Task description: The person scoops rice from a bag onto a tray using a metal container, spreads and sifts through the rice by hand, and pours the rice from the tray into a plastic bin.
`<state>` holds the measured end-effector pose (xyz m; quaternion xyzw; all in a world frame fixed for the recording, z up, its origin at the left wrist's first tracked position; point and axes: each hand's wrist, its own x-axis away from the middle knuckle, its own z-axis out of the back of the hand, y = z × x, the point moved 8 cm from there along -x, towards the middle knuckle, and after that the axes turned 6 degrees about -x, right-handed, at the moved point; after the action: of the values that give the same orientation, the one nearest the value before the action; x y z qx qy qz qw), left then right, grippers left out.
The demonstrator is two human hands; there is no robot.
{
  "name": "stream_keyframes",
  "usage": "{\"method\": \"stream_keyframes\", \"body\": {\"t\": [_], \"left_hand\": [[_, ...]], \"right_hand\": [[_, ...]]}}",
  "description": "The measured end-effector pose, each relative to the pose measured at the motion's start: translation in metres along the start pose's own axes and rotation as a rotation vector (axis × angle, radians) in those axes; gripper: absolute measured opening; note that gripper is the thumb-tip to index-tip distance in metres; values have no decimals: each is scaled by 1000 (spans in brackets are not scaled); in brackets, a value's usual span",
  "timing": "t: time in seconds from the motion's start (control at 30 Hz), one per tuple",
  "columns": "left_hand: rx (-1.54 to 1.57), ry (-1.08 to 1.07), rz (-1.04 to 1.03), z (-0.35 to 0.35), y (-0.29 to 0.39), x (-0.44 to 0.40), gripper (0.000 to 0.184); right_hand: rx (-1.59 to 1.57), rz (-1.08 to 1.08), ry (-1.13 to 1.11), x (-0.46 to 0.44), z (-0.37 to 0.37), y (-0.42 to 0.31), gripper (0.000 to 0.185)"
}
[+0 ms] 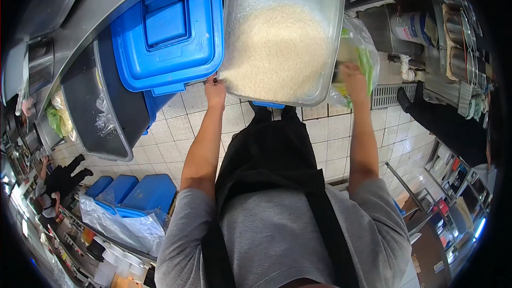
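Note:
A large clear container [335,26] of white rice [277,48] is at the top centre. My left hand [215,93] is closed at its near left corner, beside the blue lid [197,64]; a small dark piece shows at the fingers, too small to name. To the right of the container, my right hand [354,80] looks closed and slightly blurred, in front of a clear plastic bag [370,50] with green leaves. What its fingers hold is hidden.
A grey bin [120,112] stands left, with blue lidded bins [146,192] behind it. A steel counter edge [88,48] curves across the upper left. Other people's dark-clothed legs show at right [448,125] and far left [64,176]. A floor grate [389,96] lies right.

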<state>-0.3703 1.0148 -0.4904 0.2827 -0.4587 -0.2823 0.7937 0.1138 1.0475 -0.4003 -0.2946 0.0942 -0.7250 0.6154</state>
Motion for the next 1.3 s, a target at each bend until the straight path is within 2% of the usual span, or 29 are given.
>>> {"method": "stream_keyframes", "body": {"t": [0.07, 0.1, 0.17, 0.2, 0.23, 0.27, 0.3, 0.37, 0.43, 0.5, 0.63, 0.7, 0.77, 0.8, 0.87, 0.93, 1.0, 1.03, 1.07, 1.13, 1.2, 1.23, 1.27, 1.3], "left_hand": [[24, -4, -12, -2, 9, 9, 33], [73, -104, 25, -7, 18, 22, 36], [153, -258, 86, -14, 18, 43, 42], [167, -234, 74, -10, 22, 52, 42], [161, -289, 163, -12, 21, 65, 44], [154, -345, 250, -14, 19, 79, 45], [168, -326, 238, -10, 22, 92, 45], [131, -460, 275, -18, 23, 124, 48], [181, -564, 293, -29, 24, 160, 49], [315, -652, 349, -47, 31, 198, 46], [420, -806, 249, -78, 64, 259, 49], [474, -829, 220, -85, 87, 282, 52], [443, -929, 118, -94, 106, 298, 56], [445, -932, 103, -94, 111, 302, 56], [471, -844, 50, -85, 120, 302, 56], [485, -787, 110, -53, 159, 315, 59], [700, -651, 63, -35, 159, 304, 58], [710, -585, 63, -17, 162, 303, 57], [742, -530, -44, -6, 151, 287, 55], [846, -424, 20, 28, 181, 293, 52], [950, -396, -34, 51, 200, 286, 49], [982, -384, -84, 58, 198, 274, 45], [1011, -385, -106, 64, 203, 268, 41], [991, -474, -170, 67, 207, 259, 40]], "right_hand": [[-230, -141, 60, -5, -35, 12, 47], [-331, -190, 105, -6, -49, 11, 51], [-406, -175, 162, -2, -59, 10, 53], [-435, -184, 263, 1, -60, 19, 52], [-467, -194, 364, 7, -51, 19, 52], [-503, -208, 326, 12, -48, 21, 50], [-537, -224, 288, 23, -37, 18, 48], [-505, -312, 187, 48, -18, 25, 44], [-579, -277, 302, 84, 9, 37, 41], [-691, -309, 306, 122, 49, 33, 40], [-495, -293, 318, 178, 131, 59, 44], [-656, -262, 384, 193, 174, 50, 46], [-626, -233, 396, 194, 211, 46, 44], [-628, -210, 388, 194, 223, 56, 43], [-724, -179, 435, 182, 247, 23, 37], [-591, -151, 436, 164, 262, 0, 35], [-592, -20, 456, 137, 260, -23, 33], [-581, 5, 424, 124, 255, -40, 32], [-569, 30, 395, 110, 251, -55, 30], [-587, 154, 171, 51, 205, -31, 32], [-688, 90, 171, 19, 173, -44, 25], [-740, 185, 156, 11, 163, -64, 24], [-663, 152, 190, 12, 166, -89, 24], [-587, 118, 222, 13, 169, -113, 25]]}}
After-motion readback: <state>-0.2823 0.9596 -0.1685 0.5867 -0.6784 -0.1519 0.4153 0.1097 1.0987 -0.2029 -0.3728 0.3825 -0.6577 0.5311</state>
